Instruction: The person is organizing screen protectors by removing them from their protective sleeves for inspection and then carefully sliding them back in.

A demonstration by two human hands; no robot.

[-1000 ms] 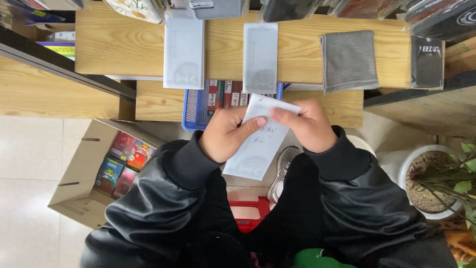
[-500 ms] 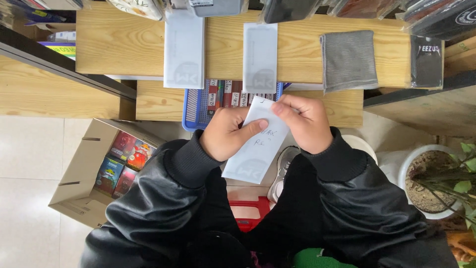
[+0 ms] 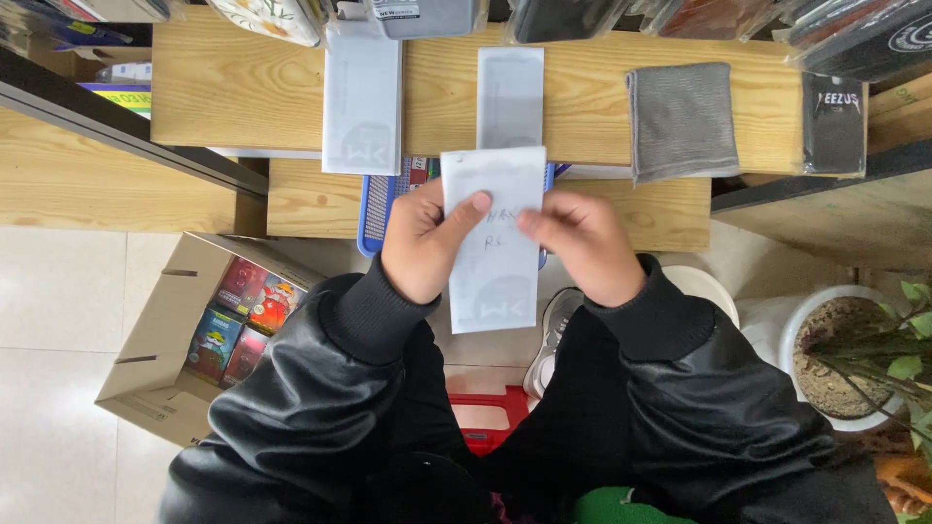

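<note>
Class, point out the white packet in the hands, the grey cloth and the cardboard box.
white packet (image 3: 493,254), head view, its lower middle.
grey cloth (image 3: 681,118), head view, its centre.
cardboard box (image 3: 155,342), head view, its left flap.

I'm in a small shop, at its wooden counter (image 3: 233,92). Along the counter's far edge lean packaged goods in clear sleeves. On it lie two flat white packets (image 3: 362,97) and a grey cloth (image 3: 680,118). Below its near edge sits a blue basket (image 3: 374,209) of boxed items, and left of that, on the tiled floor, an open cardboard carton (image 3: 155,340) of colourful boxed stock.
</note>
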